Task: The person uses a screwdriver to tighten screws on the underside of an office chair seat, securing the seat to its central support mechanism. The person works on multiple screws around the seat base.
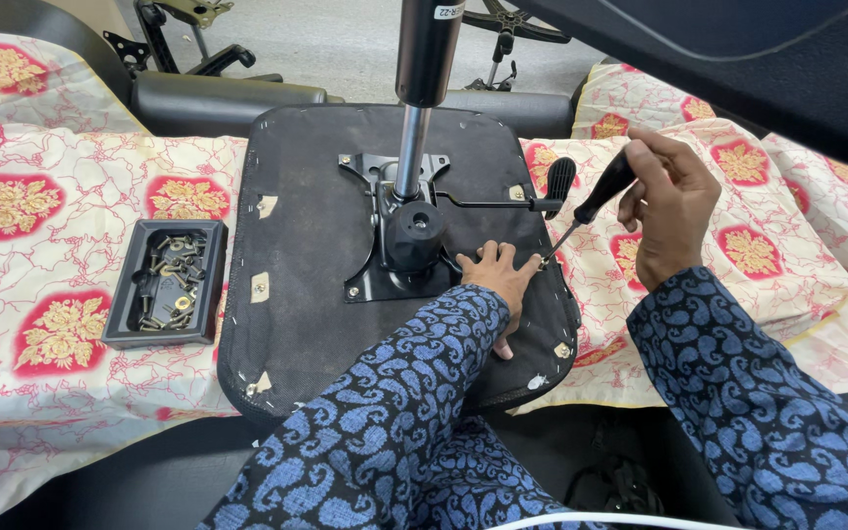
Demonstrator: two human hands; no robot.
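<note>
An upturned black chair seat (306, 294) lies on a patterned cloth. A black metal mechanism plate (385, 226) with a gas cylinder (412, 137) is fixed at its centre, and a lever (542, 191) juts to the right. My left hand (498, 280) rests flat on the seat beside the plate, fingers near the right edge. My right hand (669, 201) grips a black-handled screwdriver (591, 206), its tip down at the seat's right edge next to my left fingers.
A black tray (122, 309) of several screws and bolts sits on the cloth (41, 255) to the left. Black cushions and chair base parts (188, 39) lie behind. A dark chair part (738, 49) overhangs the upper right.
</note>
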